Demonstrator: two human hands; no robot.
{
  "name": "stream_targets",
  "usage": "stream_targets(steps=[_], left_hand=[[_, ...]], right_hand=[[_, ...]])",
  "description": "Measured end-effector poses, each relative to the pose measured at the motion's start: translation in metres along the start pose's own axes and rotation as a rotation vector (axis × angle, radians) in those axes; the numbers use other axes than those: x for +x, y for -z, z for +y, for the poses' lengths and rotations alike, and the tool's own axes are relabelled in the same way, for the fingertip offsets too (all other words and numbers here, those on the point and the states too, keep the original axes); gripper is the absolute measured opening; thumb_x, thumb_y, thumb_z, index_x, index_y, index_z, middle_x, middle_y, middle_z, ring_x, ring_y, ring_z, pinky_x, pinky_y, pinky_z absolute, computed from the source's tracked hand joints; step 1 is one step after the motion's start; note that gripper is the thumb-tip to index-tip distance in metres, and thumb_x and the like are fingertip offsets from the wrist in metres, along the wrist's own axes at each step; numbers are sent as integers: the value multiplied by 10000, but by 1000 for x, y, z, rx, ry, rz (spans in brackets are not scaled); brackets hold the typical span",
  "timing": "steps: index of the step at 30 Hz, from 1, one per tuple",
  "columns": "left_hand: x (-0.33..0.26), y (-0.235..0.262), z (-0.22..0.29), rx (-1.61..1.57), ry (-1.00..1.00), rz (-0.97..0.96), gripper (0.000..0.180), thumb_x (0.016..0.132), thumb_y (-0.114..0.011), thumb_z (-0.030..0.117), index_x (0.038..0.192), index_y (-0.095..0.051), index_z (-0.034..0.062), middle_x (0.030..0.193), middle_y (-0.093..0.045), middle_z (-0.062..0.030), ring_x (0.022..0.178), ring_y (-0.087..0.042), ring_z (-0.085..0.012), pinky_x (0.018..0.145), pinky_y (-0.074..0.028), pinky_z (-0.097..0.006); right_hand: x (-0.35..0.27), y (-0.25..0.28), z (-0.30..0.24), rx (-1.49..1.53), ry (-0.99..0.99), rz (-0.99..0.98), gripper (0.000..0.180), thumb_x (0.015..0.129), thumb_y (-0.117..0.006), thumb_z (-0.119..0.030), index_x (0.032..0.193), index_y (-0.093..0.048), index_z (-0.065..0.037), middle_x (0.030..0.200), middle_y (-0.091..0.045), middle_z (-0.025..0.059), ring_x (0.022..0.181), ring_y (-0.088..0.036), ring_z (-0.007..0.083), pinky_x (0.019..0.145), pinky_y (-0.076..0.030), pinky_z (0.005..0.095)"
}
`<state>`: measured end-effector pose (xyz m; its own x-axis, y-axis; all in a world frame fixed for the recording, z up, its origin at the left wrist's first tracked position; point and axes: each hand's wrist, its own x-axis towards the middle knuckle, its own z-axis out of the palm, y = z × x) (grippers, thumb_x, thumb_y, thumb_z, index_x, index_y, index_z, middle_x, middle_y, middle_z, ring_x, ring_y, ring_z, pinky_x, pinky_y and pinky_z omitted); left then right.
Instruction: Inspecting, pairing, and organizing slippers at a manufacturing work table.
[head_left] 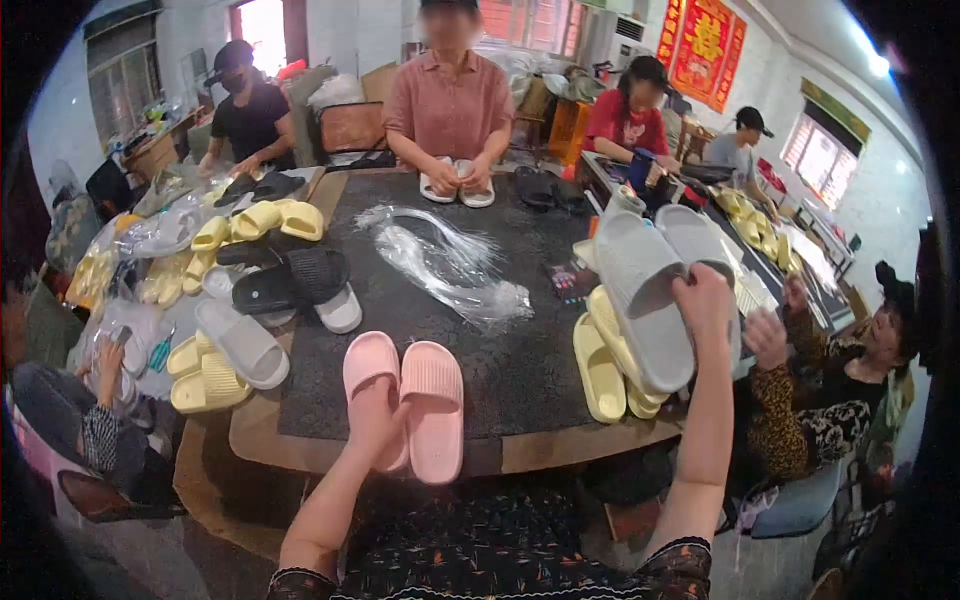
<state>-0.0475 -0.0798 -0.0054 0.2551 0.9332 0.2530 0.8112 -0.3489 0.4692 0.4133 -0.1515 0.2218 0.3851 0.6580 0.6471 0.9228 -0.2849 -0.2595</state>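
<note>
In front of me is a pair of ribbed pink slippers (435, 410), side by side with toes pointing away, over the near part of the dark mat. My left hand (378, 420) is closed on the left slipper of that pair, its fingers partly hidden in the opening. On the right, my right hand (703, 298) grips a pair of large grey slippers (640, 270) by their inner edges, tilted above a stack of pale yellow slippers (598, 375). The hand hides part of the second grey slipper.
A bundle of clear plastic strands (440, 265) lies mid-table. Black slippers (290, 285), grey and yellow ones crowd the left. A person opposite (452, 100) handles white slippers (470, 186). Beside my right arm, a person in leopard-print sleeves (780, 400) raises their hands.
</note>
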Motion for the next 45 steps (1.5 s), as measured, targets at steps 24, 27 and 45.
stream_targets(steps=[24,27,45], left_hand=[[-1,5,2,-13,34,-83,504,767,-689,378,1118,-554,43,903,-661,-199,869,-645,-379,782,-497,-483],[0,4,1,-8,-2,-41,497,770,-686,375,1112,-554,40,913,-660,-198,883,-642,-379,790,-494,-484],[-25,14,67,-187,-71,-281,516,784,-707,479,1013,-587,32,855,-654,-164,862,-636,-384,756,-493,-484]], right_hand=[[-51,-38,-1,-184,-112,-249,345,837,-661,-352,915,-682,-16,852,-679,195,833,-654,390,731,-503,481],[-71,-30,-35,-90,-1,39,319,862,-656,-326,1020,-672,-49,897,-678,167,846,-654,363,729,-500,465],[-172,-185,-181,379,164,-593,443,838,-653,-476,1009,-703,-71,992,-660,158,917,-658,348,807,-521,464]])
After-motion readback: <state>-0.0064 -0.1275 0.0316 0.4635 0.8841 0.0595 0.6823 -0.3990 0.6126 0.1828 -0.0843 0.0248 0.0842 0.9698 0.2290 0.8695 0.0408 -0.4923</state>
